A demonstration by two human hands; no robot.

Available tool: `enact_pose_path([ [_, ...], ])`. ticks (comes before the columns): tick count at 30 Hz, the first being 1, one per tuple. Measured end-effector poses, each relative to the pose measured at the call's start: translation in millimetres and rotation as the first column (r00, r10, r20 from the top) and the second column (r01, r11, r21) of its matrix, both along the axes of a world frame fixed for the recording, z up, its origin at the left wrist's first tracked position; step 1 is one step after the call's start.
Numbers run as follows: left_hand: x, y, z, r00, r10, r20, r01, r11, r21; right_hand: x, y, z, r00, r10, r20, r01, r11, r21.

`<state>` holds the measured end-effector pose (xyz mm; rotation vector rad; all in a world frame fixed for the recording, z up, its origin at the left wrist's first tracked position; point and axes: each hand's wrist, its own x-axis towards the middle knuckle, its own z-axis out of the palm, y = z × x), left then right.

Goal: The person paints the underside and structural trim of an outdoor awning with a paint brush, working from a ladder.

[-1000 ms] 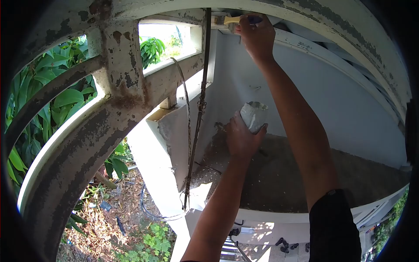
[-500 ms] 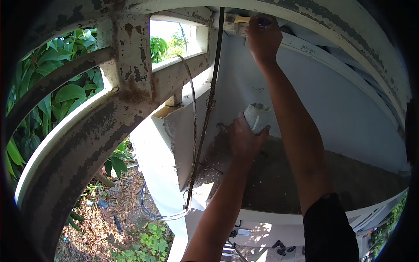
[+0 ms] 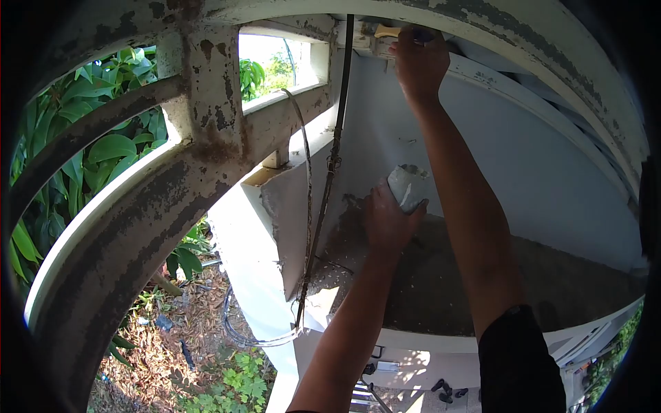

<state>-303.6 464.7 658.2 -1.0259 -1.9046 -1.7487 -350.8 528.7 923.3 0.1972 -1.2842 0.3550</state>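
My left hand is closed around a whitish-grey cup with an uneven rim and pale streaks down its side. The cup is held before the white wall, its mouth tilted up; what is inside does not show. Higher up, my right hand grips a small tool with a yellowish, flared end pointing left. A dark purple part of it shows between my fingers. I cannot tell its exact kind. That yellowish end overlaps the weathered white beam under the roof.
A peeling, curved white frame crosses the left and top. A dark rod and a loose cable hang left of my hands. Below lies a dusty concrete ledge. Leaves and leaf-littered ground show beyond.
My right hand and the tool have shifted slightly to the right along the beam. My left hand still holds the cup in nearly the same place.
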Motion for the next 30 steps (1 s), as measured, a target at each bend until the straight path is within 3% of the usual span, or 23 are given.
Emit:
enact_pose_path([
  [1, -0.1, 0.2, 0.4, 1.0, -0.002, 0.004, 0.002, 1.0, -0.018, 2.0, -3.8, -3.2, 1.0, -0.001, 0.001, 0.001, 1.0, 0.0],
  [3, 0.0, 0.5, -0.4, 1.0, -0.003, 0.008, 0.003, 0.999, -0.036, 2.2, -13.7, -8.6, 0.951, 0.305, 0.048, -0.299, 0.949, -0.102],
  [7, -2.5, 5.0, -6.6, 0.993, 0.053, -0.103, -0.049, 0.998, 0.04, -9.3, -12.1, -4.6, 0.944, 0.321, 0.072, -0.307, 0.938, -0.158],
  [10, -1.8, 3.5, -4.8, 0.997, 0.034, -0.071, -0.033, 0.999, 0.013, 2.1, 0.6, 1.0, 0.98, 0.176, 0.089, -0.16, 0.973, -0.165],
  [12, -0.3, 1.6, -3.3, 1.0, 0.005, -0.027, -0.005, 1.0, -0.006, 7.7, 13.0, 0.6, 1.0, -0.027, 0.002, 0.027, 0.999, -0.037],
  [13, 0.4, 1.8, -3.6, 1.0, 0.007, -0.021, -0.007, 1.0, -0.003, 9.8, 5.6, -4.3, 1.0, -0.03, 0.007, 0.031, 0.999, -0.036],
  [15, 0.8, 2.2, -2.1, 1.0, 0.01, -0.015, -0.01, 1.0, 0.005, 15.8, -17.0, -14.8, 0.943, 0.333, -0.011, -0.332, 0.94, -0.071],
  [18, 1.5, 1.3, -2.7, 1.0, -0.006, -0.016, 0.006, 1.0, -0.028, 2.6, -2.4, -11.7, 0.975, 0.197, 0.102, -0.193, 0.98, -0.05],
  [21, 0.7, 1.3, -1.5, 1.0, 0.008, -0.021, -0.008, 1.0, -0.008, 15.9, 7.4, -12.3, 0.985, 0.163, 0.062, -0.152, 0.977, -0.148],
  [23, 0.9, 1.1, -2.0, 1.0, -0.024, -0.011, 0.024, 0.999, -0.03, 22.4, -0.4, -20.3, 0.985, 0.171, 0.008, -0.168, 0.976, -0.139],
  [25, 1.5, 3.1, -2.9, 1.0, -0.019, -0.017, 0.018, 1.0, -0.022, 23.8, -6.0, -23.4, 0.941, 0.333, -0.055, -0.337, 0.938, -0.077],
  [28, 1.0, 6.3, -7.1, 0.999, -0.006, -0.036, 0.006, 1.0, 0.003, 13.7, -10.1, -21.7, 0.971, 0.239, 0.005, -0.238, 0.97, -0.052],
  [30, 0.3, 7.6, -9.6, 0.999, 0.002, -0.054, -0.001, 1.0, 0.02, 15.0, -5.1, -19.1, 0.952, 0.303, -0.029, -0.304, 0.944, -0.128],
])
